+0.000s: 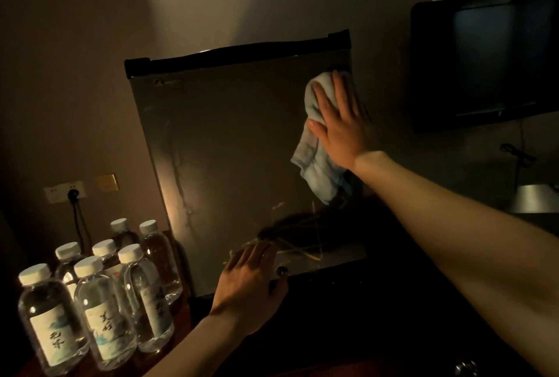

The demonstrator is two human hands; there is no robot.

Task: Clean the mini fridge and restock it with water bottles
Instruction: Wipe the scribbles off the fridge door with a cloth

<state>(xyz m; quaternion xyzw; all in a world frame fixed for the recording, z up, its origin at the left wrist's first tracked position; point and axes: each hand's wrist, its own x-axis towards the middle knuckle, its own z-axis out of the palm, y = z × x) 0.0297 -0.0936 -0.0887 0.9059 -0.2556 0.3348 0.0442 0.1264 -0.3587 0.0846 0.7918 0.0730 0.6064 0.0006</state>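
Right hand (335, 122): spread flat, fingers splayed, pressing a pale cloth (314, 162) against the upper right of the fridge door.
Left hand (252, 283): open, fingers resting on the door's lower edge, grasping nothing.
Mini fridge (230, 146): shut, grey door, streaked, facing the camera.
Water bottles (99, 301): seven, white-capped, upright, clustered left of the fridge.
Television (484, 65): dark, wall-mounted, right.
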